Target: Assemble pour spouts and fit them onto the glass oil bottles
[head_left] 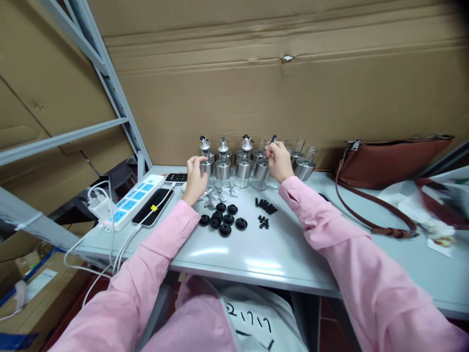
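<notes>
Right hand: fingers pressed together, pinching a black-tipped pourer piece, the dark tip poking up above the fingertips. A glass bottle with a metal band leans just left of and below these fingers; whether the piece is seated in its neck, cannot tell, the hand covers the join.

Left hand: fingers half curved beside the leftmost bottle, which has a pourer on top. Contact or grip there, cannot tell.

Between the two sets of fingers, two more bottles stand upright with pourers fitted: one nearer the left hand, one nearer the middle. More bottles behind and to the right of the right fingers.

On the surface, nearer the wearer than the fingers: clear and silvery pieces just right of the left hand; black ribbed stoppers below those; short black tubes and tiny black caps below the right fingers.

Writing: black strokes on white cloth in the lap, well below both hands, look like "21717". Left of the left fingers, power strip and phone; markings too small to read.
</notes>
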`<action>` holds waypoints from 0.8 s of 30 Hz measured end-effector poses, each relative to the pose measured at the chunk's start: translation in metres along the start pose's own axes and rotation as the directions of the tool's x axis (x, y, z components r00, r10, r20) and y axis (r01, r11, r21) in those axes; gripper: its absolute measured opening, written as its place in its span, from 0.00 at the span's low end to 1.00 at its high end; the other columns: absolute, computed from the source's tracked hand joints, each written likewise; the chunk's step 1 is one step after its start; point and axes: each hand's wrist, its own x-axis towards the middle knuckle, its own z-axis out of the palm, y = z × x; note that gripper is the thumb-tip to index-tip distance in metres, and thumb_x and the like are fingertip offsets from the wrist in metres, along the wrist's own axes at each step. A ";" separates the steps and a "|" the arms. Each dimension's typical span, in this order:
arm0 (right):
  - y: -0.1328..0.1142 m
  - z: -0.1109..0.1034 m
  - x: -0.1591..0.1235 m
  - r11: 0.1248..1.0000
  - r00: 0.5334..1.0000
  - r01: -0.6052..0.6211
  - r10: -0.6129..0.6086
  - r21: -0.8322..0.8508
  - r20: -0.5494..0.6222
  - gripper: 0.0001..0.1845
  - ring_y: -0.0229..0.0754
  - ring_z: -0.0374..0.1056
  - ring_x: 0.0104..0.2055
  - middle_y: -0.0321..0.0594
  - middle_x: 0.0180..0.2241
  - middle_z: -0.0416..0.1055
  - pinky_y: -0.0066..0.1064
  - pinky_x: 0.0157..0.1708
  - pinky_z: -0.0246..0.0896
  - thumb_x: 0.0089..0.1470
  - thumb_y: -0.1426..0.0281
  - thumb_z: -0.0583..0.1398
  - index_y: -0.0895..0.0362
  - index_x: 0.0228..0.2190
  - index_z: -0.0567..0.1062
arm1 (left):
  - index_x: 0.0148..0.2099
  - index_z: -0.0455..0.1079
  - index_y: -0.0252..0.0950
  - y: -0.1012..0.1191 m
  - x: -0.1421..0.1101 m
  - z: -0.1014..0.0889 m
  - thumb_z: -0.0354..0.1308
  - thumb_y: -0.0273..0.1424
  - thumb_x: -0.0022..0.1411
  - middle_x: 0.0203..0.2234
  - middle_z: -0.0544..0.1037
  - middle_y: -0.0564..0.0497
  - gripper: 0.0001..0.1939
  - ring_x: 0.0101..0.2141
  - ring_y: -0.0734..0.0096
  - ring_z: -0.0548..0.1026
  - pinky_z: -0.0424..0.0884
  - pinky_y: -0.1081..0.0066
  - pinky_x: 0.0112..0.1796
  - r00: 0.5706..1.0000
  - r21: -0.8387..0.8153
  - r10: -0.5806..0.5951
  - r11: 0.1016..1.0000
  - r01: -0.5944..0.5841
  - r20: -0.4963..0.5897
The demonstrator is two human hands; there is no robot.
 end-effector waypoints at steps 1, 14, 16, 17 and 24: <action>-0.001 0.001 0.000 1.000 1.000 -0.001 0.002 -0.021 0.015 0.11 0.45 0.64 0.42 0.44 0.36 0.66 0.42 0.47 0.59 0.43 0.82 0.49 0.54 0.21 0.61 | 0.49 0.62 0.36 -0.006 0.001 0.000 0.45 0.11 0.47 0.52 0.56 0.42 0.27 0.58 0.60 0.57 0.57 0.57 0.57 0.999 0.007 -0.043 0.999 0.043 0.029; -0.048 0.027 -0.031 0.998 0.775 0.043 0.001 -0.055 0.632 0.13 0.39 0.70 0.33 0.40 0.31 0.75 0.30 0.38 0.64 0.50 0.78 0.56 0.58 0.39 0.72 | 0.43 0.73 0.37 -0.051 0.001 0.031 0.50 0.16 0.55 0.64 0.45 0.52 0.17 0.64 0.44 0.35 0.37 0.39 0.60 0.973 -0.015 0.110 0.994 -0.109 0.204; -0.041 0.033 -0.029 0.996 0.775 0.035 0.026 -0.084 0.631 0.15 0.39 0.71 0.35 0.41 0.33 0.76 0.30 0.39 0.64 0.50 0.79 0.56 0.59 0.41 0.72 | 0.42 0.74 0.37 -0.057 0.000 0.032 0.51 0.16 0.55 0.63 0.47 0.51 0.17 0.64 0.42 0.36 0.40 0.37 0.59 0.971 0.027 0.153 0.987 -0.161 0.182; -0.039 0.034 -0.030 0.995 0.775 0.039 0.029 -0.093 0.631 0.14 0.40 0.71 0.35 0.42 0.34 0.76 0.30 0.40 0.64 0.50 0.79 0.55 0.60 0.40 0.72 | 0.41 0.74 0.37 -0.058 0.000 0.031 0.51 0.16 0.54 0.63 0.48 0.51 0.17 0.64 0.41 0.37 0.42 0.36 0.58 0.970 0.063 0.162 0.982 -0.176 0.181; -0.052 0.023 -0.045 0.970 0.724 0.211 -0.071 -0.123 0.686 0.11 0.47 0.69 0.44 0.49 0.40 0.74 0.37 0.45 0.63 0.53 0.74 0.57 0.61 0.40 0.74 | 0.43 0.72 0.36 -0.020 -0.007 0.010 0.51 0.18 0.55 0.60 0.54 0.45 0.16 0.61 0.54 0.52 0.54 0.51 0.58 0.966 0.320 0.235 0.912 -0.257 0.106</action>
